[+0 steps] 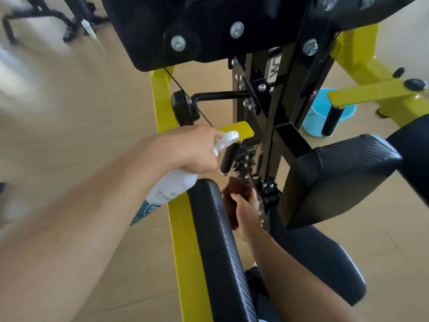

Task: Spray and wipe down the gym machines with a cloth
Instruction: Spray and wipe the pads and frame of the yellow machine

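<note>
My left hand [190,149] grips a white spray bottle [173,182] with a blue label, its nozzle pointing right toward the black handle grip [228,156] under a yellow lever end. Lower down, my right hand [247,212] holds a brown cloth [232,201] against the central black mechanism, in the gap between two black padded seat cushions [216,240]. The yellow and black gym machine [183,231] fills the middle of the view. Part of the cloth is hidden behind my fingers.
A light blue bucket [319,112] stands on the wooden floor behind the machine at the right. A large black pad [209,24] hangs overhead. Another black machine frame [46,15] sits at the far left. A thin cable [185,94] runs diagonally near my left hand.
</note>
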